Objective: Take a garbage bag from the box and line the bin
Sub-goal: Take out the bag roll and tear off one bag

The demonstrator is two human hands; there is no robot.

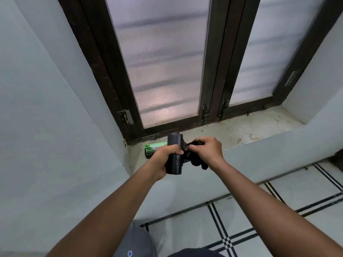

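- The left hand (163,156) has its fingers (175,150) curled round a dark roll of garbage bags (173,164), holding it upright above the window sill (241,130).
- The right hand (209,150) pinches the crumpled loose end of a black bag (196,160) that comes off the roll's right side.
- The green garbage bag box (151,150) lies on the sill's left end, just behind the left hand and partly hidden by it.
- A window (167,71) with dark frames and frosted panes stands behind the sill.
- Pale floor tiles (278,210) with dark lines lie below at right.
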